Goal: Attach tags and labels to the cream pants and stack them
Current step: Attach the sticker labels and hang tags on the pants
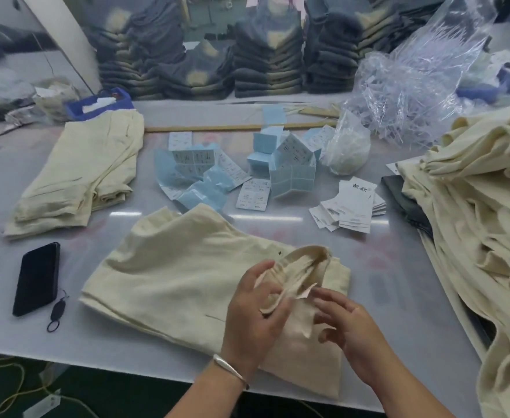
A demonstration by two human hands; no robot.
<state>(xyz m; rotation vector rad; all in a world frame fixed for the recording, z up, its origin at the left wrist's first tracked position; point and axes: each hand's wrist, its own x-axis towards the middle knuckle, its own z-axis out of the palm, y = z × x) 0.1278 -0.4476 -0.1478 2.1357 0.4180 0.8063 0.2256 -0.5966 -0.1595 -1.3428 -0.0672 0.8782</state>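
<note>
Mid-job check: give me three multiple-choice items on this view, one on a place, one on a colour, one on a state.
1. Where does the phone lie?
A. left of the pants being worked on
B. on the finished stack
C. among the hang tags

2. What colour are the label sheets' backs?
A. red
B. light blue
C. black

3. What is the left hand doing?
A. resting flat on the table
B. holding the phone
C. gripping the pants' waistband

Key: 1 A, it sits on the table beside the pants; 2 B, the folded sheets show blue; 3 C, its fingers curl round the waistband.
</note>
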